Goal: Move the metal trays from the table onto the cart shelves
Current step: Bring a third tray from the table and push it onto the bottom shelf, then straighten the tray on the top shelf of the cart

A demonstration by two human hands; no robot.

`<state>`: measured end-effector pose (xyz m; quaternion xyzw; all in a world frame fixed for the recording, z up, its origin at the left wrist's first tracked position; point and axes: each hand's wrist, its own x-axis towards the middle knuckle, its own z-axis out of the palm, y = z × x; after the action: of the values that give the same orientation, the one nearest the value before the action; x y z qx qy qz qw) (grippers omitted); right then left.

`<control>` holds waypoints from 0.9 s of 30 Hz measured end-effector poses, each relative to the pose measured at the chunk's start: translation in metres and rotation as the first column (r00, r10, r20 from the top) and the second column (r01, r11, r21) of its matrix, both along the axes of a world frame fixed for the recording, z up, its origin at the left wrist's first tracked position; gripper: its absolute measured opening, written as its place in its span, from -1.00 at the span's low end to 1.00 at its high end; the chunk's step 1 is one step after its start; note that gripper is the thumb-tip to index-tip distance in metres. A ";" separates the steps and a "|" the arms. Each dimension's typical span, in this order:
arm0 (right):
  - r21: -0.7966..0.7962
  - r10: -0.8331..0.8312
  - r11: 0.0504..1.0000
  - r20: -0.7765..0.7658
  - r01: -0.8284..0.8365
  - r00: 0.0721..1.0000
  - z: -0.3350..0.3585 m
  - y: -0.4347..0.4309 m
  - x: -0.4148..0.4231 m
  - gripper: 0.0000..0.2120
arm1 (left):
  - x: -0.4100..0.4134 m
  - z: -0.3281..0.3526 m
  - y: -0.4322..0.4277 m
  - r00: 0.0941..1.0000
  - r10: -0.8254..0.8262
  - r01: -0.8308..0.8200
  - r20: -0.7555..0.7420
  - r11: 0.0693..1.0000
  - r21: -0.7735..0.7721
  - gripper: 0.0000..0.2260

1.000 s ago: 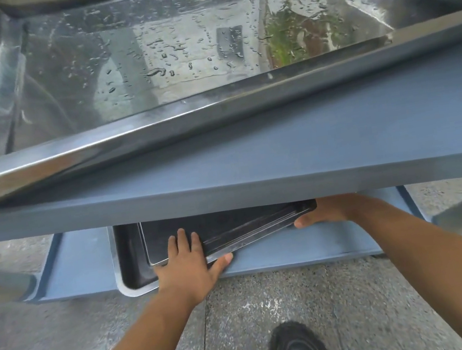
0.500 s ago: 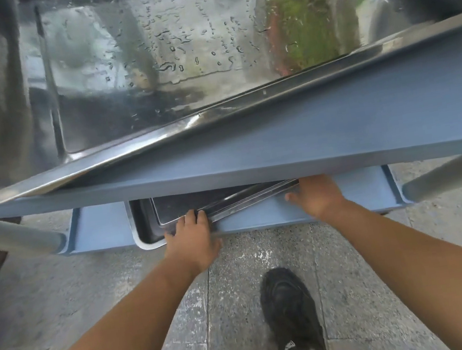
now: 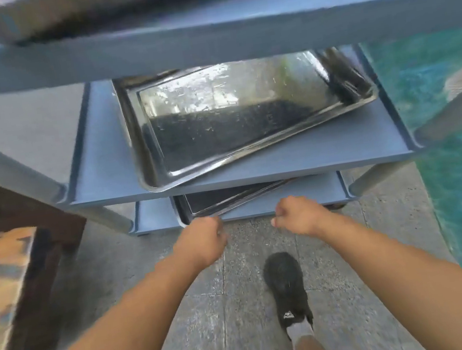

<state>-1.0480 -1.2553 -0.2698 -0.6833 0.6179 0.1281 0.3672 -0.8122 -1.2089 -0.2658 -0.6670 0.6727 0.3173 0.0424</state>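
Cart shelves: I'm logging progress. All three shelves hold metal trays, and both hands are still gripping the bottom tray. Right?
Not quite. The head view shows the left hand and right hand loosely curled and holding nothing, just in front of the bottom tray. The rest holds: the middle tray and top tray sit on their shelves.

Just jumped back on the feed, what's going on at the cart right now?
A person is loading shiny metal trays onto a blue-grey three-shelf cart. One tray lies askew on the middle shelf, two dark nested trays sit on the bottom shelf, and another rests on top. The left hand and right hand, loosely curled and empty, hang just in front of the bottom shelf.
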 end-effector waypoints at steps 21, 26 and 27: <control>-0.352 0.058 0.936 0.084 -0.025 0.995 0.462 0.014 -0.041 -0.48 | -0.041 0.448 0.000 0.992 -0.063 0.097 0.113 0.941 -0.324 -0.57; -0.397 0.037 0.917 0.140 0.022 0.989 0.466 0.020 -0.062 -0.38 | -0.056 0.467 0.002 0.990 -0.014 0.078 0.139 0.884 -0.462 -0.47; -0.407 0.034 0.913 0.151 0.031 0.988 0.463 0.018 -0.066 -0.38 | -0.057 0.467 0.001 0.991 -0.004 0.068 0.136 0.882 -0.467 -0.46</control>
<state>-1.1135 -1.2368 0.1935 -0.7532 0.6002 -0.0568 0.2631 -0.8696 -1.2081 0.2014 -0.6642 0.7375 0.0995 -0.0706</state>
